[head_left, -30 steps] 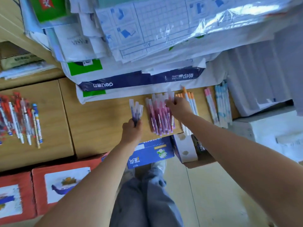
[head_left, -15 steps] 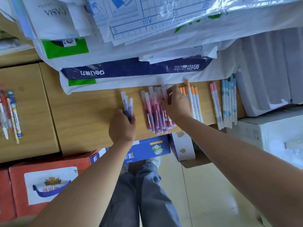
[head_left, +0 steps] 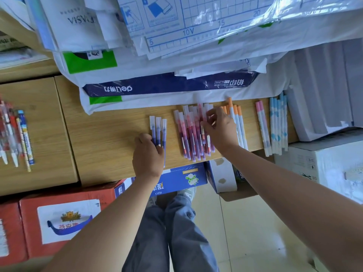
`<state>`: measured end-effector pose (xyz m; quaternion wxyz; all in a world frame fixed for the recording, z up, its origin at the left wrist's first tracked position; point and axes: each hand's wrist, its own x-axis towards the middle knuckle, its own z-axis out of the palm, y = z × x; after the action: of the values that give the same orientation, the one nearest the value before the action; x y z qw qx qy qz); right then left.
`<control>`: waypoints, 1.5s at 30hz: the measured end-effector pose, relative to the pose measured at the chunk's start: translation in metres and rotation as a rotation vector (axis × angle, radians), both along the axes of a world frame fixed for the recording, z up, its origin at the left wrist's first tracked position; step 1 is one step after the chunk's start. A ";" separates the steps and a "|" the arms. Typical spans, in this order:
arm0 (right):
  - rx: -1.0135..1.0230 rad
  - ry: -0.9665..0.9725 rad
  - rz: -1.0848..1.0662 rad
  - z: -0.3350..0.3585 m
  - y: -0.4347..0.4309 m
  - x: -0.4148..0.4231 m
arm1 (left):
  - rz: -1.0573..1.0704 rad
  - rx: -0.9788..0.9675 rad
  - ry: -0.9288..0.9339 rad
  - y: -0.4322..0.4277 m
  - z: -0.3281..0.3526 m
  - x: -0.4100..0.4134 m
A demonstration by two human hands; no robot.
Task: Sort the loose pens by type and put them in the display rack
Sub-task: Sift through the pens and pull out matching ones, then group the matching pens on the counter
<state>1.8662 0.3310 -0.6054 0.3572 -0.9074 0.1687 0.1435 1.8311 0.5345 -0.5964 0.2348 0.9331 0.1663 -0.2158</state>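
Note:
Pens lie in sorted groups on a wooden shelf top (head_left: pixel 110 134). My left hand (head_left: pixel 148 154) rests on the lower ends of three blue pens (head_left: pixel 158 128), its fingers curled over them. To their right lies a pile of several red pens (head_left: pixel 189 132) with clear caps. My right hand (head_left: pixel 219 128) is on that pile's right side, thumb and fingers pinching one red pen. Further right lie orange-capped pens (head_left: pixel 238 118), two pink-capped pens (head_left: pixel 262 122) and several light-blue pens (head_left: pixel 278 122). No display rack is visible.
Reams of paper and plastic-wrapped sheets (head_left: pixel 167 85) are stacked behind the pens. Another mixed pen pile (head_left: pixel 13 134) lies at the far left. Red cartons (head_left: pixel 64 218), a blue box (head_left: pixel 176 179) and a white box (head_left: pixel 322 163) stand below. My legs (head_left: pixel 169 232) are under the shelf.
The blue pens, held up off the wood a second ago, now lie flat under my left hand. My right hand stayed on the red pile and now pinches one pen. The view shifted left.

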 end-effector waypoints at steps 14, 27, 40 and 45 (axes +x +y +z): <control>-0.045 -0.028 -0.038 0.008 0.001 -0.002 | -0.045 -0.047 0.022 0.016 0.003 -0.007; 0.141 0.006 0.432 0.053 0.120 -0.011 | -0.086 -0.202 -0.092 0.101 0.044 -0.025; 0.170 0.059 0.608 0.058 0.345 -0.023 | 0.036 -0.017 -0.203 0.338 0.043 -0.055; 0.098 0.073 0.465 0.041 0.441 -0.024 | 0.040 0.035 -0.218 0.434 0.028 -0.069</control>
<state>1.8417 0.7720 -0.5648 0.3520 -0.8975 -0.0391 0.2628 1.7621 0.9685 -0.5680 0.2393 0.9515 0.1620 -0.1056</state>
